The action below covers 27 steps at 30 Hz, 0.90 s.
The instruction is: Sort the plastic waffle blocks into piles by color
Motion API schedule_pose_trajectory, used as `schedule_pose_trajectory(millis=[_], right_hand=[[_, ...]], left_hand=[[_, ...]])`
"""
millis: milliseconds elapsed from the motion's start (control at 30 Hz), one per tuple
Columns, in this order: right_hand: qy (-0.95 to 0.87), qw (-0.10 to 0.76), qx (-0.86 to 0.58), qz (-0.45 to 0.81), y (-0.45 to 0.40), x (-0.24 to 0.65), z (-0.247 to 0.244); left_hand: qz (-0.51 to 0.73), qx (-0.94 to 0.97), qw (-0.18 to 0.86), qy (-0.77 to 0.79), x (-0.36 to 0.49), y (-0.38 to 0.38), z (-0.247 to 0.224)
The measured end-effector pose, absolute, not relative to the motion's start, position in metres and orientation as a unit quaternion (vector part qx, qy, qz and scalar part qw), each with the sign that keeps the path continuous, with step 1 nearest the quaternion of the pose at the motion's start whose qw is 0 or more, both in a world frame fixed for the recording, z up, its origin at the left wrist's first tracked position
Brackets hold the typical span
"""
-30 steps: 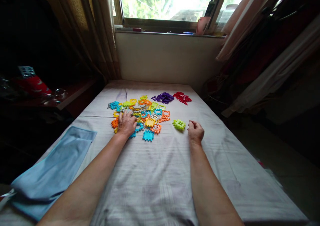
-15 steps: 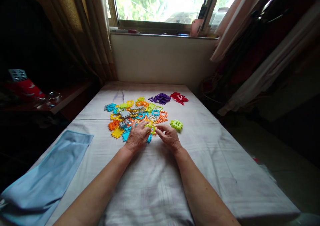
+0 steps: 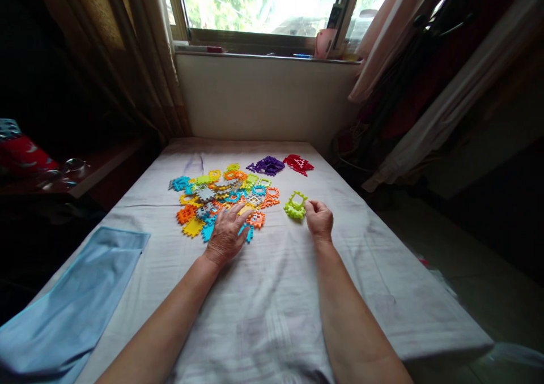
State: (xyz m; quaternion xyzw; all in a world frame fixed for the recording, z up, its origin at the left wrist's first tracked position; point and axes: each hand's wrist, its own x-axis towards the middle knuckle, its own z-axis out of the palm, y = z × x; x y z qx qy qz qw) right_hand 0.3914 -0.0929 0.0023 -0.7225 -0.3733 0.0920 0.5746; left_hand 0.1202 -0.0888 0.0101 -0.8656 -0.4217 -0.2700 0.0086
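Observation:
My left hand (image 3: 229, 232) lies with spread fingers on the near edge of a mixed pile of plastic pieces (image 3: 205, 193) in blue, orange, yellow, grey and green. My right hand (image 3: 319, 220) pinches the edge of a green frame-like piece (image 3: 299, 196), held over a small stack of green pieces (image 3: 294, 210) right of the pile. Purple pieces (image 3: 270, 165) form a heap behind, and beside them lies a heap of red pieces (image 3: 298, 164).
A folded blue cloth (image 3: 80, 293) lies on the left of the cloth-covered table (image 3: 382, 316). Glasses (image 3: 75, 166) and a red item (image 3: 25, 156) sit on a dark side surface. A pink cup (image 3: 324, 43) stands on the windowsill.
My right hand has moved right, away from my left hand, carrying a green piece to the green stack. My left hand has stayed at the pile, its fingers now more spread. The view has shifted slightly.

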Motion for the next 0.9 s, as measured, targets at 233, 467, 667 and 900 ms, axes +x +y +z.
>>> schedule_pose_trajectory(millis=[233, 467, 667, 900], right_hand=[[-0.359, 0.565, -0.731, 0.133, -0.083, 0.406, -0.022], [-0.335, 0.545, -0.754, 0.152, -0.082, 0.407, -0.028], [-0.328, 0.530, -0.768, 0.146, -0.083, 0.406, -0.027], [-0.320, 0.541, -0.765, 0.136, -0.084, 0.405, -0.028]], left_hand=[[-0.276, -0.852, 0.021, -0.445, 0.100, -0.082, 0.007], [-0.243, -0.842, 0.037, -0.479, 0.081, -0.063, 0.014], [-0.160, -0.827, 0.039, -0.537, 0.090, -0.027, 0.035], [-0.015, -0.802, 0.006, -0.597, 0.102, 0.013, 0.052]])
